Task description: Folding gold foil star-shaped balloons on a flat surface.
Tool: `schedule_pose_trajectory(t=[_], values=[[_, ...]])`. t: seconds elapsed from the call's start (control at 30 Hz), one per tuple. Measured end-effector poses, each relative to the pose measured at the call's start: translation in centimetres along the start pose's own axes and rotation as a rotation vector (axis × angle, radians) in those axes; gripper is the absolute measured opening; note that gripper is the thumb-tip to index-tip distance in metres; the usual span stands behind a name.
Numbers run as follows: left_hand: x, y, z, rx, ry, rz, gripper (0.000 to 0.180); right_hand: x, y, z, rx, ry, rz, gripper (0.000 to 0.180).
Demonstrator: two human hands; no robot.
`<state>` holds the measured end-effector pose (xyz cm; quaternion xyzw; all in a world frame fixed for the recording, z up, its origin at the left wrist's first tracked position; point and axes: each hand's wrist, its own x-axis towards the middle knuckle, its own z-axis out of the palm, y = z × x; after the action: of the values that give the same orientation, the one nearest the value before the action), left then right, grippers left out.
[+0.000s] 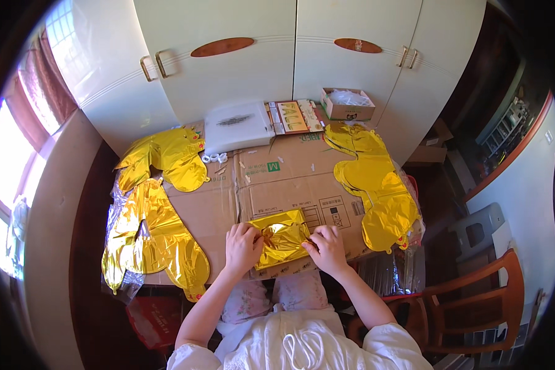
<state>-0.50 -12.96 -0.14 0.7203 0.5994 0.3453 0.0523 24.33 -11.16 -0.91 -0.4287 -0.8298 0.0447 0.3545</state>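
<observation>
A small folded gold foil balloon [283, 237] lies on the flattened cardboard [271, 179] at the near edge of the table. My left hand [243, 246] grips its left side and my right hand [327, 248] pinches its right side, so both hands hold it. A pile of flat gold foil balloons [157, 228] covers the table's left side. Another stack of gold foil balloons [376, 185] lies on the right.
A white flat box [237, 126], a printed card sheet [293, 116] and a small open cardboard box [346, 103] sit at the table's far edge against white cupboard doors [228, 55]. Small white rolls [214, 158] lie near the white box. A wooden chair [475, 302] stands at the right.
</observation>
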Motion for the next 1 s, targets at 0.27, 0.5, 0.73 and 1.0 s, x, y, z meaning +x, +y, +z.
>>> schedule_pose_trajectory(t=[0.27,0.5,0.73,1.0], values=[[-0.1,-1.0,1.3,-0.203,-0.031,-0.105,0.011,1.5,2.6,0.0,0.21,-0.222,-0.153,0.02],[0.2,-0.8,1.5,-0.149,-0.05,-0.162,0.012,1.4,2.1,1.3,0.231,-0.164,0.041,0.018],[0.2,-0.9,1.9,-0.116,-0.05,-0.185,0.014,1.3,1.7,2.1,0.084,-0.169,0.076,0.02],[0.4,-0.8,1.5,-0.124,-0.079,-0.189,0.014,2.1,1.3,0.7,0.023,-0.125,-0.12,0.017]])
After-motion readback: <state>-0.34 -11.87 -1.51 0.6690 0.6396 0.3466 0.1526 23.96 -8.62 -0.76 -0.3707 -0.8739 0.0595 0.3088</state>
